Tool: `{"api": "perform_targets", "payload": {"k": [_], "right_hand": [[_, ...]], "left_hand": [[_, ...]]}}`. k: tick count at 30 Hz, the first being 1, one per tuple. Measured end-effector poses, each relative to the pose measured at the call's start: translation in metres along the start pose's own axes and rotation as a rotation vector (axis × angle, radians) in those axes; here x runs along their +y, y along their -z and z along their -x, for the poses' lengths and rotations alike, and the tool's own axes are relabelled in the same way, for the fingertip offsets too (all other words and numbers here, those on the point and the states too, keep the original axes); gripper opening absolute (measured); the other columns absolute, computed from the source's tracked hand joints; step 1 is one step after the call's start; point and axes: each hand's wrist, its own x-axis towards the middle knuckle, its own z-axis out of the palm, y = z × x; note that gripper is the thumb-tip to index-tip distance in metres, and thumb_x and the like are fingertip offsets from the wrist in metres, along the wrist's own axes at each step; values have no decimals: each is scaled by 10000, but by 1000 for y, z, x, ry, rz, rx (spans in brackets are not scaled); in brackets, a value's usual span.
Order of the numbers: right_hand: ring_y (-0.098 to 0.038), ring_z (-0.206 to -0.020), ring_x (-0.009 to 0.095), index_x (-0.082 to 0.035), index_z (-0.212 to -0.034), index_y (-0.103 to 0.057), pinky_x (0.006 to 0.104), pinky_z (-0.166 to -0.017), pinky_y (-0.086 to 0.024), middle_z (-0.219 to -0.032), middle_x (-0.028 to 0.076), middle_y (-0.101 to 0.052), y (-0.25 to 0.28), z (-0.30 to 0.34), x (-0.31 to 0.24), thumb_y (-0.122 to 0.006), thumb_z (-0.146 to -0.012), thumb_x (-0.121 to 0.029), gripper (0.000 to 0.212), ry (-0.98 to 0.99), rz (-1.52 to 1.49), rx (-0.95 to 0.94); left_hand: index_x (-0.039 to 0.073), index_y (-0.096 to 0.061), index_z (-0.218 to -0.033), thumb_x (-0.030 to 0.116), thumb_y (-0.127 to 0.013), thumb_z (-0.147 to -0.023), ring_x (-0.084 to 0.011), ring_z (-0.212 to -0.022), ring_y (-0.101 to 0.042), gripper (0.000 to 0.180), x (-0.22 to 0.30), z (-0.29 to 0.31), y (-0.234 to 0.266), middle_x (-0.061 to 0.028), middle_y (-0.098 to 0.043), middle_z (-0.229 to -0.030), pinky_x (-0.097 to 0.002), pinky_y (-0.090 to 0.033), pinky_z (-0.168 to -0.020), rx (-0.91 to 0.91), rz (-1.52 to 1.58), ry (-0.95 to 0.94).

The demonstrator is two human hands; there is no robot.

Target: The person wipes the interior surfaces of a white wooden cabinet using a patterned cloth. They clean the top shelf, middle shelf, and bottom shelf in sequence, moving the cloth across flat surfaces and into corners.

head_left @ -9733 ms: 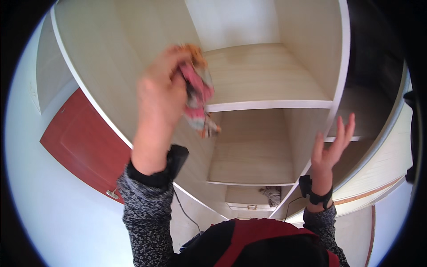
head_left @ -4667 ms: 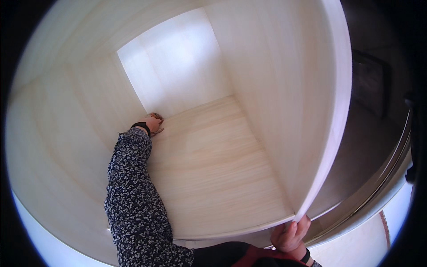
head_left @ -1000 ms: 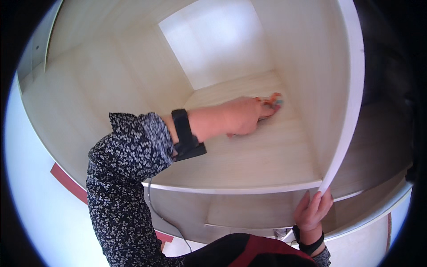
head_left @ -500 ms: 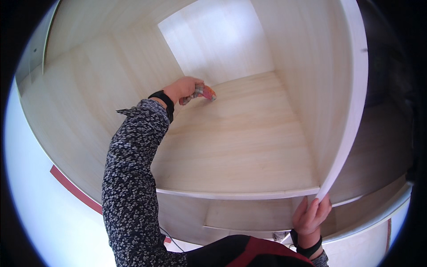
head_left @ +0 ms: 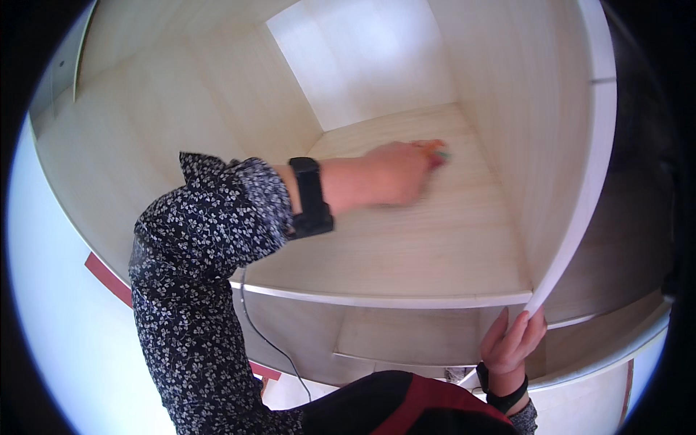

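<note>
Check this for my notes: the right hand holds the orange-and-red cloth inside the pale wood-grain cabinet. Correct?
Wrong hand: the head view shows the left hand holding the orange-and-red cloth inside the pale wood-grain cabinet; the right hand is at its upright front edge.

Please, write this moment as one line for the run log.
left hand: holding multicoloured cloth over shelf board, contact blurred | right hand: fingers at upright panel's front edge | beneath: lower shelf

L hand (head_left: pixel 400 174) prob. curled, arm (head_left: pixel 190 290) bent
</note>
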Motion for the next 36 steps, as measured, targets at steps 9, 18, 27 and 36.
{"api": "perform_targets", "payload": {"k": [9,18,27,36], "right_hand": [[-467,-557,298,24,-1119,-355,350,-412,-328,-827,225,-514,6,-18,9,-466,-762,99,381,14,-258,-99],[-500,-606,311,24,-1199,-337,363,-440,-357,-921,279,-531,-4,-12,29,-467,-767,95,457,50,-182,-47],[-494,-603,312,9,-1230,-322,369,-445,-362,-905,274,-530,-2,-12,30,-467,-760,101,500,48,-128,-12],[-520,-722,335,0,-1264,-312,391,-540,-400,-1026,304,-517,-6,-22,27,-495,-755,87,549,25,-119,28]], "left_hand": [[-10,-560,-1055,98,-548,-818,-153,-754,-588,261,-14,-23,57,-61,-609,-858,-290,-478,-627,-47,826,173],[62,-610,-997,142,-518,-863,-63,-690,-494,181,-124,-14,56,9,-591,-843,-227,-383,-553,87,731,514],[53,-606,-1036,143,-512,-866,-220,-813,-606,215,-156,-24,63,-78,-632,-925,-348,-495,-632,162,245,403],[2,-572,-1111,145,-541,-843,-225,-728,-614,306,-97,-14,18,-147,-621,-962,-332,-510,-577,-150,506,428]]}}
